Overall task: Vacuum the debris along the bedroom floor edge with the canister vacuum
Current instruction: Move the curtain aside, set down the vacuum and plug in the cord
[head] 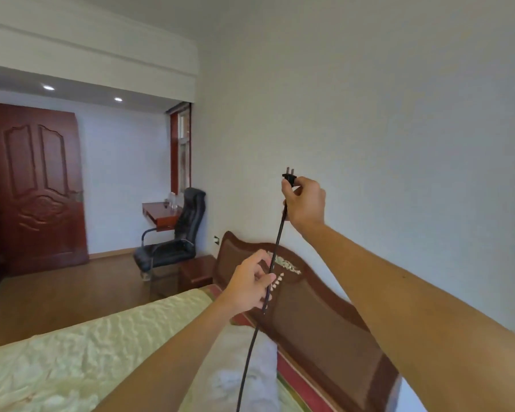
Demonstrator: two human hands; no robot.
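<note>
Black cord [280, 233] runs from 6 o'clock toward 12, plug [289, 178] prongs up; right hand [305, 203] pinches plug; left hand [250, 285] curls round cord over headboard [324, 322]; open floor [57, 292] at 9 o'clock.

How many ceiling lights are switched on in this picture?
2. One ceiling light glows above the door; the other light is to its right. Others may be hidden beyond the view.

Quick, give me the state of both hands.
Left hand: grips the black cord.
Right hand: pinches the plug, prongs up.
</note>
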